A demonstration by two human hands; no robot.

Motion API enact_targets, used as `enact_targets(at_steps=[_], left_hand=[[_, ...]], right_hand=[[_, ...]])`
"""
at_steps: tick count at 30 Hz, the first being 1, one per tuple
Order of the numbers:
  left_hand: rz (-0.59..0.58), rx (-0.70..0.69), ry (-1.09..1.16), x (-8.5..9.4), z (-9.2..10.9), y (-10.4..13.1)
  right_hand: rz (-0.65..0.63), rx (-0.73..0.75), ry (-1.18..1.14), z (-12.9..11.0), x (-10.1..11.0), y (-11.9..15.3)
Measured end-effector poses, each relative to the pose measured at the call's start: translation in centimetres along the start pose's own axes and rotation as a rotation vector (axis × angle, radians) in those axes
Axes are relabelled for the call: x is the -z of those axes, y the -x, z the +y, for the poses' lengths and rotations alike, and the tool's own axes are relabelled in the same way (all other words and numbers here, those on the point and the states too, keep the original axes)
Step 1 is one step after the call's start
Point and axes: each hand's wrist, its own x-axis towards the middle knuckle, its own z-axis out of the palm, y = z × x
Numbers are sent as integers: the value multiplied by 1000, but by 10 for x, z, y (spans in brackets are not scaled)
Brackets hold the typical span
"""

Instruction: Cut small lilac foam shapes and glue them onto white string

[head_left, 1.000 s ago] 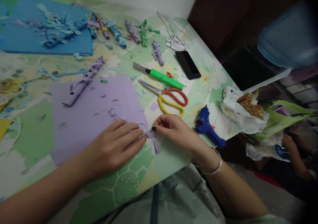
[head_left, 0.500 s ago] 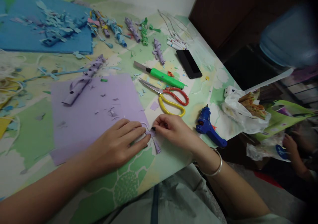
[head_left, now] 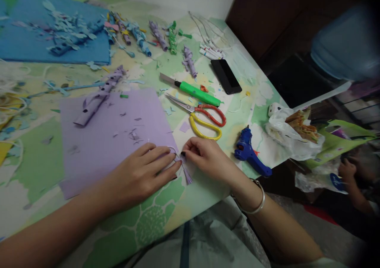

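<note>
My left hand (head_left: 145,171) lies with its fingers stretched out over the lower right edge of a purple foam sheet (head_left: 97,149), its fingertips resting on a thin white string (head_left: 171,147). Close by, my right hand (head_left: 204,155) has thumb and forefinger pinched together at the string's end. A small purple fringed tassel (head_left: 187,175) sticks out below the fingertips; its upper part is hidden. On the sheet are small purple scraps (head_left: 135,135) and a rolled purple tube with dark holes (head_left: 101,95).
Red-and-yellow scissors (head_left: 204,119), a green-handled knife (head_left: 197,94) and a phone (head_left: 226,76) lie beyond my right hand. To its right is a blue glue gun (head_left: 251,151). Further back are decorated tubes (head_left: 139,38) and a blue foam stack (head_left: 26,42). Another person's hand (head_left: 347,171) shows far right.
The left hand's fingertips have shifted slightly right, towards the tassel. My right hand stays in nearly the same pinch.
</note>
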Motion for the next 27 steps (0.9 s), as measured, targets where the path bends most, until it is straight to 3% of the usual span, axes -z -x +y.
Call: enact_targets(at_steps=[27], left_hand=[[-40, 78, 33, -1, 8, -4]], right_hand=[[48, -7, 42, -2, -5, 0]])
